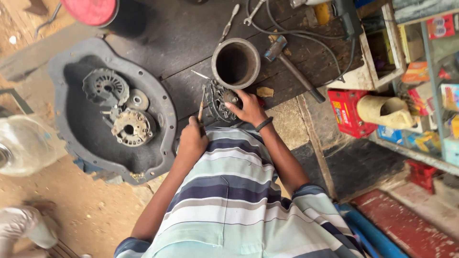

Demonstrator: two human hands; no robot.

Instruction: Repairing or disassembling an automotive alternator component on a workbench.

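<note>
Your left hand (192, 138) is closed in a fist around a thin tool (201, 107); the fingers are pressed together round its lower end, and its tip points up beside the housing (217, 101). Your right hand (248, 109), with a dark band (263, 124) at the wrist, lies over the right side of that housing; the fingers are bent and slightly spread, clamping its rim. Whether the tool tip touches the housing cannot be told.

The housing, a round slotted metal part, stands on the dark bench (181, 33) just in front of your striped shirt (229, 200). A wide metal tube (235, 63) stands upright just behind it, touching or nearly so.

A hammer (291, 67) lies to the right of the tube, head near its rim. Two spanners (229, 21) lie further back. To your left sits a large grey cover (158, 102), holding two more round slotted parts (105, 87) (131, 126) and a small disc (137, 99). A red box (346, 112) stands at the right, well apart from your hands
</note>
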